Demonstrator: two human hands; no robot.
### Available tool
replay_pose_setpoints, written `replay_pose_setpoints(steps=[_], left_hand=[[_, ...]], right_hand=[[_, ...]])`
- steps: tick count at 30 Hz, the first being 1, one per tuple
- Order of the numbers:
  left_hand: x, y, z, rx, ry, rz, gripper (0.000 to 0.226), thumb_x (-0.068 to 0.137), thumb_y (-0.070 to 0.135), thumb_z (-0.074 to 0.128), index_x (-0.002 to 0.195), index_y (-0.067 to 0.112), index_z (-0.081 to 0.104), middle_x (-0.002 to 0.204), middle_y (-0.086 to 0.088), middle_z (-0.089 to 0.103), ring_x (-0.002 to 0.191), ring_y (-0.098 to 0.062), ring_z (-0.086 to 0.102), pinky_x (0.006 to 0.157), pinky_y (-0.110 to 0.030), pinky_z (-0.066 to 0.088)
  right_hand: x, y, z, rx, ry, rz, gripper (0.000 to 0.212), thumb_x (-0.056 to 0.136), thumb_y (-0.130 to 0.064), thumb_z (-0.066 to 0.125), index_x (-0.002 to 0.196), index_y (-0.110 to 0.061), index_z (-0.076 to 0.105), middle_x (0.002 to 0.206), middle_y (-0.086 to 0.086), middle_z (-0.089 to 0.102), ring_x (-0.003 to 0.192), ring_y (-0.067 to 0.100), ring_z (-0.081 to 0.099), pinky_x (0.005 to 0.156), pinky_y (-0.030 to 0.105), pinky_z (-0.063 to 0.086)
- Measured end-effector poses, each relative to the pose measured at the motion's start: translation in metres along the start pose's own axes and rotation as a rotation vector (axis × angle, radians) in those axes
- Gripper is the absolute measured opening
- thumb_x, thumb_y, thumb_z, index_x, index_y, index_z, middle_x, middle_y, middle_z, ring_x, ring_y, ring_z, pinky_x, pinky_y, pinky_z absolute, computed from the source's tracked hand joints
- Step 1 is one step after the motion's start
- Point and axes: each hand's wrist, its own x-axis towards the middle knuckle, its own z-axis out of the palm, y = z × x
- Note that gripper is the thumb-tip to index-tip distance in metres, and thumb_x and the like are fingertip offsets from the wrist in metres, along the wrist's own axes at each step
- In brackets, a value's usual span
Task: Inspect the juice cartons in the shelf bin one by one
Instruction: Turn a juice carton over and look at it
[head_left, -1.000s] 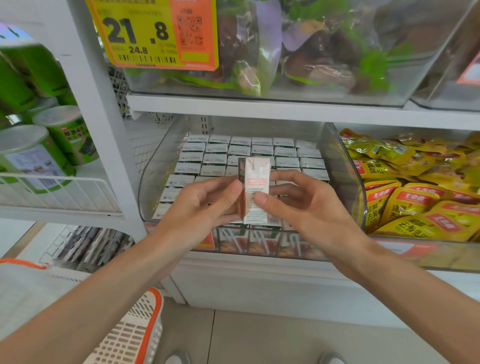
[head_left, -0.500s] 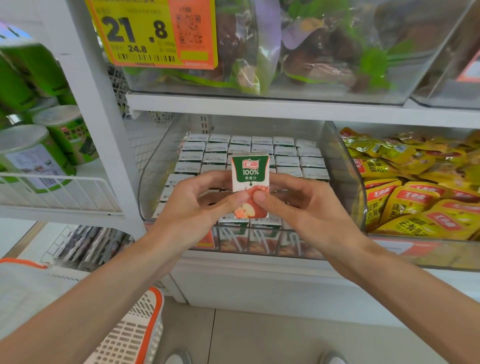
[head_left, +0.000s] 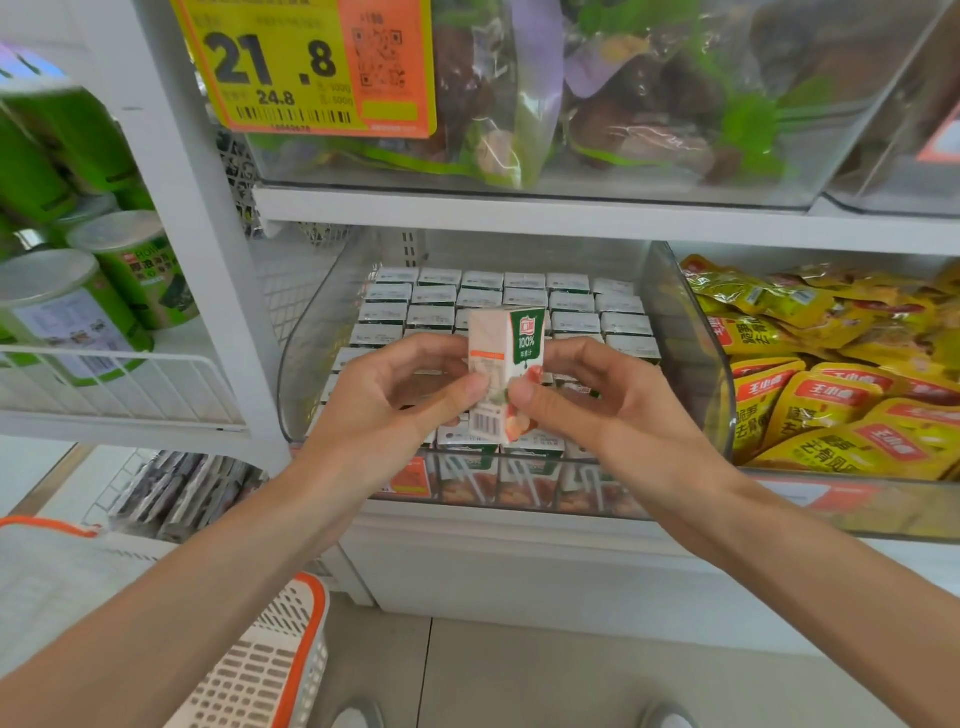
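1. bare left hand (head_left: 395, 400): thumb tip pressed on the near face of a small white-and-green juice carton (head_left: 506, 358), fingers curled round its far side.
2. bare right hand (head_left: 602, 405): thumb pinches the same carton low down, fingers curled behind it.
3. left forearm (head_left: 208, 571) and right forearm (head_left: 805, 561): bare, rising from the lower corners, converging.

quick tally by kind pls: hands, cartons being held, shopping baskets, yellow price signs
hands: 2 (left hand, right hand)
juice carton held in both hands: 1
shopping basket: 1
yellow price sign: 1
total: 5
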Motion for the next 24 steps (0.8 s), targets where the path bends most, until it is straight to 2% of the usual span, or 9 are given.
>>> replay_pose_setpoints(steps=[4, 7, 10, 16, 19, 21, 24], left_hand=[[-0.0011, 0.0013, 0.0009, -0.006, -0.064, 0.004, 0.051, 0.083, 0.043, 0.076, 0.132, 0.036, 0.068, 0.126, 0.02, 0.073, 0.12, 0.0, 0.067, 0.102, -0.027, 0.053], [-0.0018, 0.0035, 0.0017, 0.008, -0.146, -0.006, 0.048, 0.09, 0.044, 0.07, 0.137, 0.037, 0.066, 0.132, 0.024, 0.07, 0.125, 0.004, 0.063, 0.102, -0.019, 0.053], [-0.0017, 0.0043, 0.0015, 0.0, -0.114, -0.03, 0.052, 0.084, 0.049, 0.073, 0.134, 0.039, 0.067, 0.127, 0.022, 0.073, 0.121, 0.004, 0.066, 0.105, -0.029, 0.05], [-0.0023, 0.0046, 0.0015, -0.004, -0.051, -0.037, 0.054, 0.073, 0.05, 0.082, 0.124, 0.038, 0.071, 0.119, 0.022, 0.076, 0.114, 0.003, 0.07, 0.1, -0.026, 0.054], [-0.0032, 0.0043, 0.0011, 0.016, -0.036, -0.014, 0.057, 0.072, 0.042, 0.086, 0.126, 0.036, 0.07, 0.12, 0.02, 0.076, 0.116, 0.002, 0.069, 0.101, -0.029, 0.051], [-0.0032, 0.004, 0.0021, 0.036, -0.037, 0.019, 0.06, 0.071, 0.029, 0.09, 0.126, 0.032, 0.069, 0.121, 0.019, 0.076, 0.118, 0.001, 0.068, 0.103, -0.028, 0.052], [-0.0015, 0.0026, 0.0054, 0.126, -0.029, 0.089, 0.063, 0.069, 0.01, 0.093, 0.123, 0.029, 0.067, 0.119, 0.023, 0.075, 0.12, 0.006, 0.065, 0.102, -0.014, 0.05]], right_hand=[[0.0014, -0.0001, -0.0022, -0.077, 0.0, -0.013, 0.049, 0.078, -0.038, 0.087, 0.122, -0.022, 0.073, 0.115, -0.002, 0.078, 0.112, 0.012, 0.074, 0.098, 0.031, 0.059], [0.0029, -0.0007, -0.0033, -0.07, -0.052, -0.015, 0.046, 0.087, -0.032, 0.083, 0.13, -0.021, 0.073, 0.119, -0.002, 0.078, 0.114, 0.008, 0.073, 0.101, 0.022, 0.056], [0.0028, 0.0011, -0.0027, -0.058, -0.079, -0.013, 0.047, 0.091, -0.026, 0.08, 0.137, -0.021, 0.069, 0.12, -0.003, 0.079, 0.115, 0.008, 0.073, 0.102, 0.019, 0.054], [0.0028, 0.0027, -0.0026, -0.048, -0.116, -0.028, 0.05, 0.093, -0.022, 0.076, 0.141, -0.022, 0.064, 0.121, -0.006, 0.079, 0.116, 0.005, 0.072, 0.095, 0.014, 0.054], [0.0032, 0.0038, -0.0018, -0.073, -0.128, -0.067, 0.052, 0.094, -0.013, 0.076, 0.143, -0.021, 0.062, 0.125, -0.005, 0.077, 0.121, 0.007, 0.07, 0.104, 0.02, 0.053], [0.0035, 0.0048, -0.0028, -0.092, -0.102, -0.123, 0.056, 0.089, -0.002, 0.08, 0.139, -0.017, 0.063, 0.127, -0.003, 0.076, 0.122, 0.01, 0.07, 0.107, 0.027, 0.054], [0.0035, 0.0058, -0.0048, -0.174, -0.061, -0.211, 0.058, 0.079, 0.003, 0.087, 0.13, -0.013, 0.065, 0.128, -0.002, 0.074, 0.127, 0.01, 0.067, 0.107, 0.035, 0.055]])
